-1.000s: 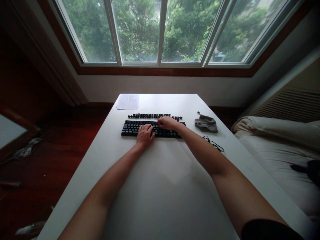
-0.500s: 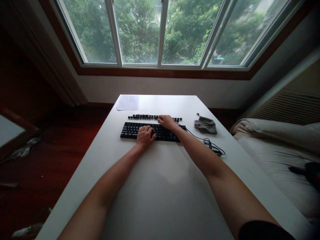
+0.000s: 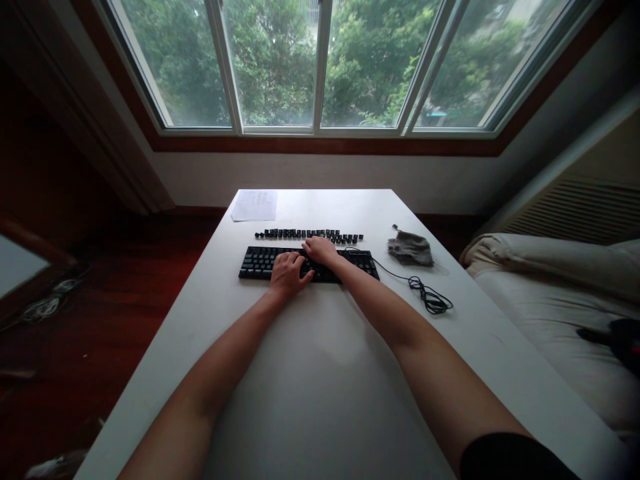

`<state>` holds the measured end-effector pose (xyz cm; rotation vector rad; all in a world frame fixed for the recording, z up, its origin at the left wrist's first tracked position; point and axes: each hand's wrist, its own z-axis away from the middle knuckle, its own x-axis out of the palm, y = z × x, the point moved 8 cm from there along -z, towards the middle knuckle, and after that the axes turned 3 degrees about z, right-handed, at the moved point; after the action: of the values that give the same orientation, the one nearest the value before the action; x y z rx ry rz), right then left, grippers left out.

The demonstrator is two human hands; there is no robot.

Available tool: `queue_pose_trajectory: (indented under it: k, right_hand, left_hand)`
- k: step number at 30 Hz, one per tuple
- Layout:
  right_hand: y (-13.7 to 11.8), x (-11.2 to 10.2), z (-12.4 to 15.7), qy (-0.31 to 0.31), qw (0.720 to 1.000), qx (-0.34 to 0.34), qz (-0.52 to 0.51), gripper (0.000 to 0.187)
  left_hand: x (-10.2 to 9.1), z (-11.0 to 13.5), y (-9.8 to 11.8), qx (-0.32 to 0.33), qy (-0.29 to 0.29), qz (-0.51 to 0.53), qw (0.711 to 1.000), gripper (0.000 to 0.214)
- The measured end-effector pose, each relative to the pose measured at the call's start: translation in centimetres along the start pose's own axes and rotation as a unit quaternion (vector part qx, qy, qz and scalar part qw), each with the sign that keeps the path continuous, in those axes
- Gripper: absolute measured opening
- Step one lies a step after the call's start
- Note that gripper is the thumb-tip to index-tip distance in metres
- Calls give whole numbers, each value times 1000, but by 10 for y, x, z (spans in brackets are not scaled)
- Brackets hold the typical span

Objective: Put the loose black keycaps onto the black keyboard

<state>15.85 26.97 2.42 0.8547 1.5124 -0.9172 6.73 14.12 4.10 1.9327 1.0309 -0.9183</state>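
A black keyboard (image 3: 257,263) lies across the far half of the white table (image 3: 325,373). Behind it runs a row of loose black keycaps (image 3: 285,234). My left hand (image 3: 289,272) rests on the keyboard's middle, fingers lying loosely over the keys. Just right of it and touching it, my right hand (image 3: 320,250) hovers over the keyboard's upper rows with its fingers curled down in a pinch. What those fingers hold is hidden. The keyboard's black cable (image 3: 425,297) trails off to the right in a loose coil.
A grey cloth pouch (image 3: 411,248) lies right of the keyboard. A printed sheet of paper (image 3: 255,204) sits at the table's far left corner. A pale bed or sofa (image 3: 550,293) adjoins the table's right side. Dark wooden floor lies to the left.
My right hand has drawn back from the keycap row and moved left onto the keyboard's middle, uncovering the keyboard's right end. My left hand has stayed in place.
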Motion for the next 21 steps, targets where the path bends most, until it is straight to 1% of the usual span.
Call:
queue_pose_trajectory:
  k: [5, 9, 15, 19, 21]
  right_hand:
    - [1, 9, -3, 2, 1000, -9, -3, 44]
    - [0, 13, -5, 0, 1000, -26, -2, 44]
    - [-1, 10, -2, 9, 999, -38, -8, 43]
    - [0, 4, 0, 16, 999, -26, -22, 43]
    - [6, 1, 0, 24, 999, -10, -35, 42]
  left_hand:
    - [1, 2, -1, 4, -6, 8, 1000, 37]
    - [3, 3, -1, 8, -12, 9, 1000, 45]
    - [4, 3, -2, 9, -15, 11, 1000, 49]
    - [3, 2, -2, 6, -17, 9, 1000, 49]
    - [3, 2, -3, 6, -16, 10, 1000, 50]
